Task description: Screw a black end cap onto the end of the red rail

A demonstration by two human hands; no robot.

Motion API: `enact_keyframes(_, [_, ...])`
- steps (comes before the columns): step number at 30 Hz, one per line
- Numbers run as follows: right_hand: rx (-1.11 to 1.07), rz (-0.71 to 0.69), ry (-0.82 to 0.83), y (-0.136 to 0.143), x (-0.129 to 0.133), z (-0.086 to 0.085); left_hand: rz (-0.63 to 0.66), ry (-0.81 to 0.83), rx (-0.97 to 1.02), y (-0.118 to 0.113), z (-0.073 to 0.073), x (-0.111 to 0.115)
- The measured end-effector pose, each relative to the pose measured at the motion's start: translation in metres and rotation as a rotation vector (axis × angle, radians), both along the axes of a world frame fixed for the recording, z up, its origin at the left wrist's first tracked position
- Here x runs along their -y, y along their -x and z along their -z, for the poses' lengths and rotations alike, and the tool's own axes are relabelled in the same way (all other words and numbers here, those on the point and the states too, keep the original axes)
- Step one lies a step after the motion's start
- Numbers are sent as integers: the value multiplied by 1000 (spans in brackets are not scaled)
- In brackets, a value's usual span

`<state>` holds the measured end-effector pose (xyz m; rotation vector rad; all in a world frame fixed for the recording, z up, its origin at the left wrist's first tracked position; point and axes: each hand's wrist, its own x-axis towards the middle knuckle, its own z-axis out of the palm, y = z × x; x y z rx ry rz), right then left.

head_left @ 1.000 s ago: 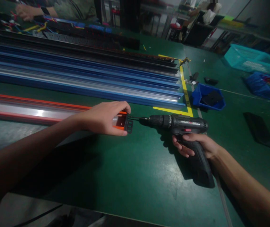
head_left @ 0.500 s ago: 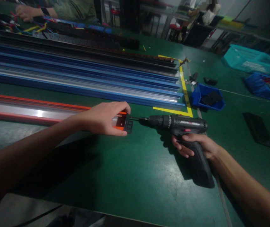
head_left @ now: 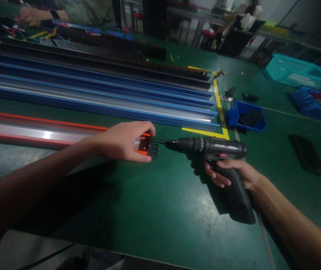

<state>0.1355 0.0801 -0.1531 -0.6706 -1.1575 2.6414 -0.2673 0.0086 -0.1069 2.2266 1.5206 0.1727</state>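
Note:
My left hand [head_left: 125, 141] grips the right end of a long orange-edged metal profile [head_left: 48, 133], thumb on the near side and fingers on the far side. A black end cap [head_left: 154, 149] sits at that end, just beyond my fingertips. My right hand [head_left: 233, 172] is wrapped round the handle of a black cordless drill [head_left: 219, 147], which points left. Its long thin bit [head_left: 163, 141] reaches the far part of the end cap; the exact contact is too small to make out.
Several blue and black profiles [head_left: 107, 93] lie behind, ending near yellow tape [head_left: 219, 107]. To the right are a blue bin [head_left: 233, 122] with black parts, a dark flat piece [head_left: 308, 154], a turquoise crate [head_left: 278, 71] and another blue bin [head_left: 303, 103]. A co-worker's hand [head_left: 32, 16] is near wires across the table.
Almost nothing differs. Both my hands, the drill and the profile keep their places; the co-worker's hand has shifted very slightly.

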Motion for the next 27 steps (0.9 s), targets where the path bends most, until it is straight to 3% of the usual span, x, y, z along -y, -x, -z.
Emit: enact_keyframes(27, [-5, 3, 31, 1, 1, -1, 2, -5, 3, 0, 2, 0])
